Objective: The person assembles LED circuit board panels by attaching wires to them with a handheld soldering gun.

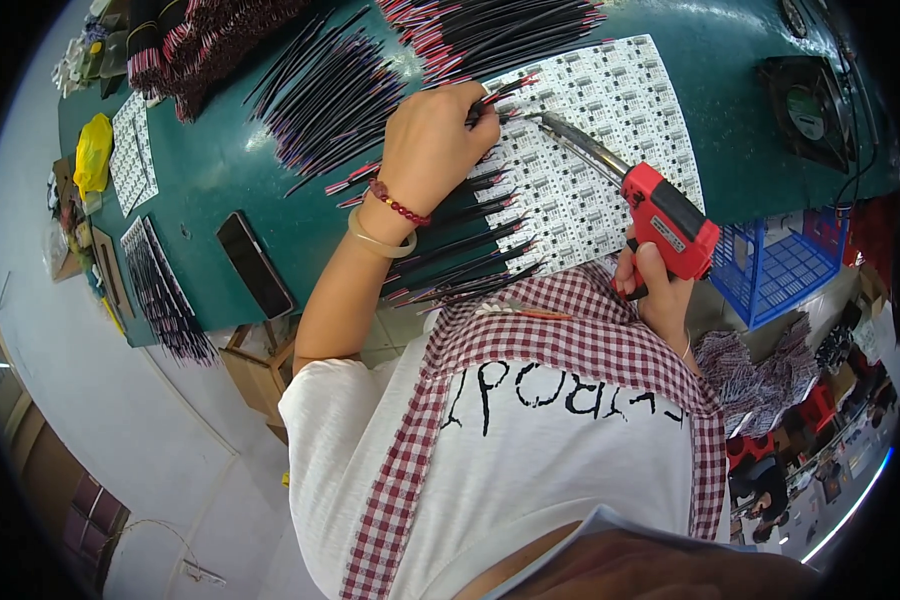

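My left hand (435,135) is closed in a pinch on a black cable (478,108) with bared red and black ends, over the left part of a white circuit board panel (625,130). A red and black soldering gun (670,220) sits in my right hand (655,285), its fingers wrapped round the handle. The gun's long metal tip reaches left over the panel and ends close to the cable's end, beside my left fingertips. Whether the tip touches the cable or a pad, I cannot tell. Several black cables (460,255) lie with their ends on the panel's left edge, below my left wrist.
Loose black cables (340,100) and a red-ended pile (480,40) lie behind on the green table (205,170). A phone (255,265) and wired strip (160,280) are at left. A black fan (808,112) stands right; a blue crate (775,265) is below the edge.
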A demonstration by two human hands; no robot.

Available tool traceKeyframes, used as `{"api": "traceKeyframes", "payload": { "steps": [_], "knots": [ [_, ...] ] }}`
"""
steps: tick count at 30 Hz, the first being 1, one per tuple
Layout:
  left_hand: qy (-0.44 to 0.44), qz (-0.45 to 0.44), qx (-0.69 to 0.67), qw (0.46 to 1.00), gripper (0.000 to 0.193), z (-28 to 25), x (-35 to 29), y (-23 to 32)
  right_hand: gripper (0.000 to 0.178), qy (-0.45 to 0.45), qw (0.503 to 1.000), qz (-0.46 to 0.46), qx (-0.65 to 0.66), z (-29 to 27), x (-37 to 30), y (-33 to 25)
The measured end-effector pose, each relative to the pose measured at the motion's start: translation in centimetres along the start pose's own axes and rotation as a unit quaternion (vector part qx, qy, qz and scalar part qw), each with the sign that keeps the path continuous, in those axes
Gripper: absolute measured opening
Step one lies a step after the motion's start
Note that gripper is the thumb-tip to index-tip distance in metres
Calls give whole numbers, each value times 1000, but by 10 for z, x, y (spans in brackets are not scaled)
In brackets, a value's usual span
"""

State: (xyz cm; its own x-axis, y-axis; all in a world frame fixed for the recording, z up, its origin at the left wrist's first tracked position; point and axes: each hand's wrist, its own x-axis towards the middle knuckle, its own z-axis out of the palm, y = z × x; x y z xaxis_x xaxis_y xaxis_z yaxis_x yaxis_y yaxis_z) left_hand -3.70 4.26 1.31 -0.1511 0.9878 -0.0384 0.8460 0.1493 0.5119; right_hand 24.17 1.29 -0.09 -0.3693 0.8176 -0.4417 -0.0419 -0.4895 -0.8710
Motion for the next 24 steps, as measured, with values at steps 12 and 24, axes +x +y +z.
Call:
{"api": "traceKeyframes", "payload": {
  "steps": [12, 24],
  "knots": [
    [0, 13, -23, 1000, 19, -1, 0, -2, 25, 3, 1000, -10, -3, 4, 1, -3],
    [28, 28, 5, 999, 16, 3, -3, -1, 19, 15, 999, -23, 32, 6, -4, -2]
  ]
}}
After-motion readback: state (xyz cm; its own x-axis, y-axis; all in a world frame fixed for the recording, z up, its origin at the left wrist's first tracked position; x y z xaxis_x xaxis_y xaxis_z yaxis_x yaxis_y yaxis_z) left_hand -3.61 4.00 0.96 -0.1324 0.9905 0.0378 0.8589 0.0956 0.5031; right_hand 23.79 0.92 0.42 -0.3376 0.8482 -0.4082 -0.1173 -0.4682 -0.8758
